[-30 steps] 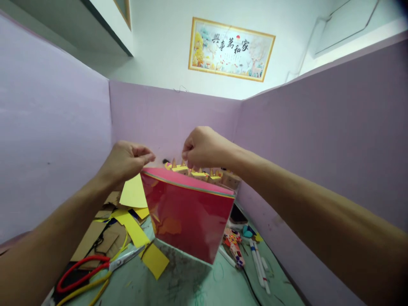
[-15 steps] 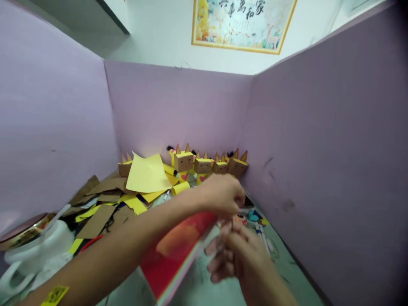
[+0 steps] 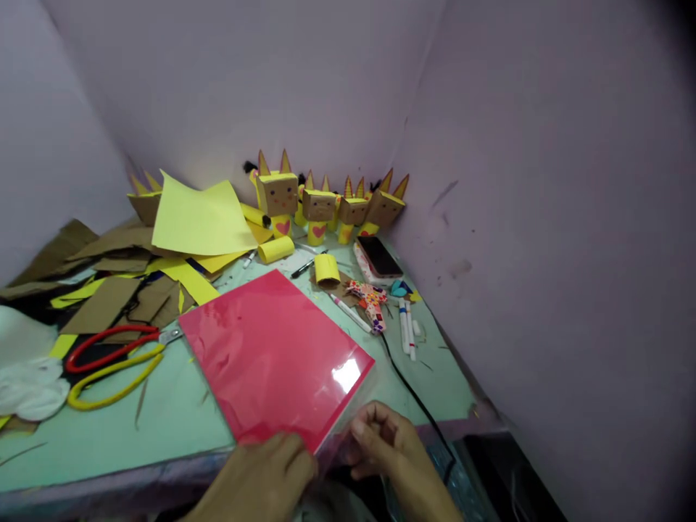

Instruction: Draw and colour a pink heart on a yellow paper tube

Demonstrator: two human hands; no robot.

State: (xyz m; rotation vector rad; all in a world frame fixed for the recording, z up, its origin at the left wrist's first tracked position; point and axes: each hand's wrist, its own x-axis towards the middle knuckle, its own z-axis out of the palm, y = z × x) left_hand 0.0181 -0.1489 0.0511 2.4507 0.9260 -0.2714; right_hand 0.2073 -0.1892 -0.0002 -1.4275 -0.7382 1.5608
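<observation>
A pack of red paper (image 3: 266, 348) in a clear, shiny plastic sleeve lies at an angle on the table, its near corner at the front edge. My left hand (image 3: 272, 464) is closed over that near edge, with the fingertips on the pack and the thumb hidden. At the pack's right side, my right hand (image 3: 388, 449) is curled, thumb against fingers, on the loose clear flap of the sleeve. Left of the pack lie scissors (image 3: 117, 355) with one red and one yellow handle, their blade tips close to or under the pack.
Cardboard scraps (image 3: 103, 304) and a yellow sheet (image 3: 201, 217) pile up at the left. Several box-headed figures (image 3: 277, 192) stand along the back wall. To the right are a phone (image 3: 379, 255), markers (image 3: 405, 326) and a floral-patterned glue gun (image 3: 370, 297) with a black cord.
The view has tilted down. My left arm, formerly stretched across above my right hand, has drawn back to the near edge. The red pack, tilted before, now lies flat.
</observation>
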